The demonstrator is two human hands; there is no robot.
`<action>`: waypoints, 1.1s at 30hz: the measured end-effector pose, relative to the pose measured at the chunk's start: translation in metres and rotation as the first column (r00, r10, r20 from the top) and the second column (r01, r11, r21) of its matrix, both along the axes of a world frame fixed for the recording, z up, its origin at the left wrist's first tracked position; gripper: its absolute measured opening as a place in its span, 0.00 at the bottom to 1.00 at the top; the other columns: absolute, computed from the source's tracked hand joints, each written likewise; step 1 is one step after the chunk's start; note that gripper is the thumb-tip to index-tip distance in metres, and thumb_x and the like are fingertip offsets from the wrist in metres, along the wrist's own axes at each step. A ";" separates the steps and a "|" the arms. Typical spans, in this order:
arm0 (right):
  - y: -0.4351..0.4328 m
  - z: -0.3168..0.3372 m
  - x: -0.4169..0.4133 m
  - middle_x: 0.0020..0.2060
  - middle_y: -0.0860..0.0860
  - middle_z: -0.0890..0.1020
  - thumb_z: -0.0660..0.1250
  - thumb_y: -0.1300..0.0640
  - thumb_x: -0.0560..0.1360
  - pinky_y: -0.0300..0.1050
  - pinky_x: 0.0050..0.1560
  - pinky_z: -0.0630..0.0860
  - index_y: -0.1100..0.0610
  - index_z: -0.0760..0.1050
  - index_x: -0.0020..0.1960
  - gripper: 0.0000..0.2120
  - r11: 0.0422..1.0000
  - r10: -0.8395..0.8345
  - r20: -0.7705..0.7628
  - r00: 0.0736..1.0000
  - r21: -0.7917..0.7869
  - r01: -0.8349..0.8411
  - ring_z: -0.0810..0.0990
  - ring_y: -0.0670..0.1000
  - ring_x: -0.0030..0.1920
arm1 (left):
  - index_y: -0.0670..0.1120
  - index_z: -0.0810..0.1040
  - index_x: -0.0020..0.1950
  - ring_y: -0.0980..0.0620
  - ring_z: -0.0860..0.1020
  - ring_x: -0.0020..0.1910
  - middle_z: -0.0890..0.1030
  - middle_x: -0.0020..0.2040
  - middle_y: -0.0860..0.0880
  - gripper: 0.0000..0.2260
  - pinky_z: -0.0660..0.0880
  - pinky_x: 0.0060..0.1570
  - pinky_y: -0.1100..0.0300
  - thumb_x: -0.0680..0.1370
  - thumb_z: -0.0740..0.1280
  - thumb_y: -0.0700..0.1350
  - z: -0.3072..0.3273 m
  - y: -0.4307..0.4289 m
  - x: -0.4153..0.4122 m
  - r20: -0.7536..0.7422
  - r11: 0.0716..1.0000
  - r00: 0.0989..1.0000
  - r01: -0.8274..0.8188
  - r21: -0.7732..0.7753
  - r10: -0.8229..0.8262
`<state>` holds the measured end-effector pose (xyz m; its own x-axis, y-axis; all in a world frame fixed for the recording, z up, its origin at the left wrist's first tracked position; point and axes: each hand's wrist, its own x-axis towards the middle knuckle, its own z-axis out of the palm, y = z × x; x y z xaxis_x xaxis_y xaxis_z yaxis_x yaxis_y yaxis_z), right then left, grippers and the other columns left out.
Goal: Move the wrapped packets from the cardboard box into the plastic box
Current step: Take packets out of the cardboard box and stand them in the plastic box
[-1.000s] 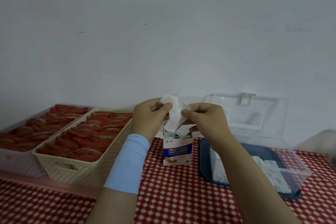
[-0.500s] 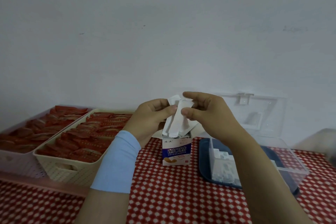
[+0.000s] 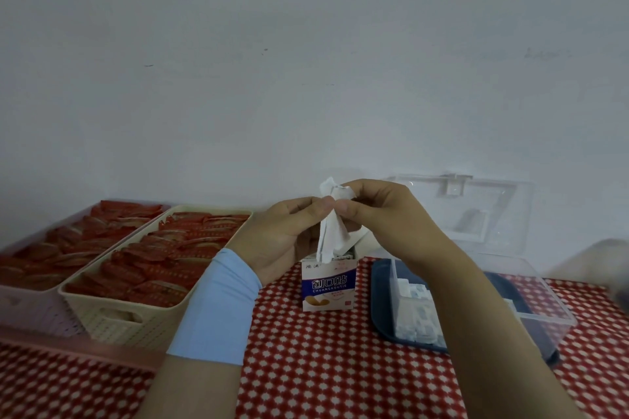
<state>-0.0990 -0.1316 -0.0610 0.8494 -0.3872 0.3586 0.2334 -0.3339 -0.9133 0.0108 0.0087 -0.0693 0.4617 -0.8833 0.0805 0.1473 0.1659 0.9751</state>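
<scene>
Both hands pinch a bunch of white packets (image 3: 330,231) above the open cardboard box (image 3: 328,286): left hand (image 3: 286,236), right hand (image 3: 381,218). The plastic box (image 3: 531,286), lid up, stands right of it on a tray (image 3: 381,309), holding more packets

Two hands (image 3: 282,238) (image 3: 381,218), two baskets (image 3: 112,320) (image 3: 30,303), one cardboard box (image 3: 328,286), one plastic box (image 3: 544,311)

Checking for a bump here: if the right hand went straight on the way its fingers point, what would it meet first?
The right hand points left, pinching the packets with the left hand. Going on, it would likely meet the left hand's fingertips first, across the packets; depth is unclear.
</scene>
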 end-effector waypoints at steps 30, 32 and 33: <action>-0.022 -0.041 0.022 0.51 0.48 0.80 0.57 0.55 0.84 0.48 0.55 0.68 0.48 0.80 0.59 0.13 0.328 -0.580 -0.036 0.814 -0.925 0.193 0.78 0.52 0.51 | 0.37 0.78 0.53 0.44 0.86 0.44 0.85 0.53 0.42 0.08 0.82 0.34 0.56 0.80 0.68 0.43 -0.014 0.009 0.024 -0.137 0.836 0.841 -0.538 -0.107 0.524; -0.023 -0.039 0.023 0.49 0.49 0.78 0.59 0.57 0.83 0.42 0.51 0.70 0.53 0.81 0.57 0.12 0.483 -0.535 0.050 0.844 -0.801 0.354 0.77 0.51 0.49 | 0.37 0.77 0.51 0.45 0.86 0.43 0.85 0.53 0.43 0.07 0.82 0.35 0.55 0.80 0.67 0.42 -0.014 0.010 0.022 -0.118 0.828 0.837 -0.546 -0.128 0.534; -0.022 -0.034 0.022 0.48 0.49 0.76 0.61 0.58 0.83 0.35 0.48 0.69 0.55 0.82 0.55 0.11 0.595 -0.510 0.087 0.856 -0.683 0.424 0.76 0.48 0.46 | 0.37 0.77 0.51 0.45 0.86 0.44 0.85 0.53 0.44 0.07 0.83 0.36 0.55 0.80 0.67 0.42 -0.014 0.011 0.022 -0.096 0.828 0.840 -0.542 -0.143 0.533</action>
